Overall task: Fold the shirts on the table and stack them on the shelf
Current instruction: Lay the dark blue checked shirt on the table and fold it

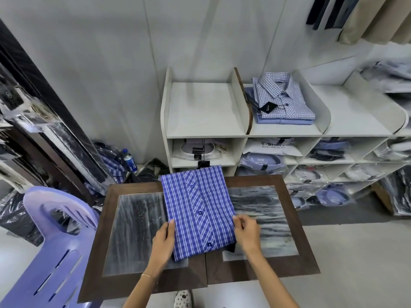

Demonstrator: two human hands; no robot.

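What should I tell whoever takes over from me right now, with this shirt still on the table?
Left hand: fingers flat against the left edge of the blue plaid shirt.
Right hand: fingers curled on the shirt's right edge.
The shirt lies on the table, buttoned front up, sides already folded in.
Folded checked shirts are stacked in the shelf's second top bay; the bay to their left holds nothing.
Left to do: finish this fold, then carry the shirt to the shelf.
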